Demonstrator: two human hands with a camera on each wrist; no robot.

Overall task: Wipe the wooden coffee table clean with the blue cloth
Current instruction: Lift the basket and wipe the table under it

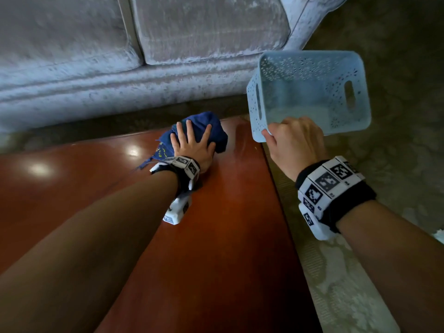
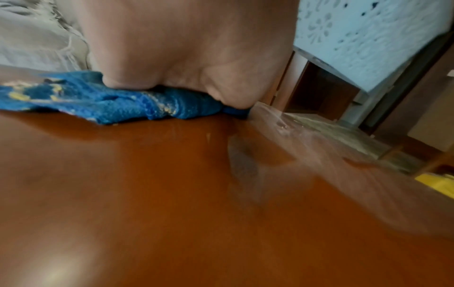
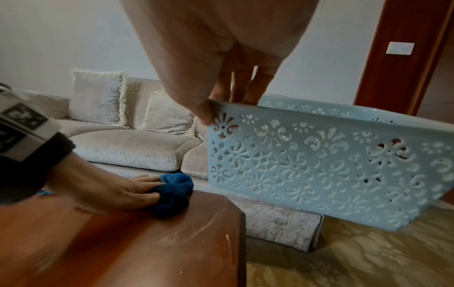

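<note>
The blue cloth (image 1: 211, 127) (image 2: 117, 104) (image 3: 175, 191) lies bunched near the far right corner of the reddish wooden coffee table (image 1: 216, 236) (image 2: 172, 194) (image 3: 147, 242). My left hand (image 1: 194, 143) (image 3: 117, 192) presses flat on the cloth with its fingers spread and straight. My right hand (image 1: 293, 143) (image 3: 216, 81) grips the near rim of a pale blue perforated plastic basket (image 1: 312, 92) (image 3: 319, 165), held in the air beyond the table's right edge. Pale streaks of dust show on the wood near the corner.
A light grey velvet sofa (image 1: 120, 56) (image 3: 127, 147) with cushions runs close along the table's far edge. A patterned beige carpet (image 1: 348, 284) (image 3: 356, 262) lies to the right of the table. A brown wooden door frame (image 3: 405, 58) stands behind the basket.
</note>
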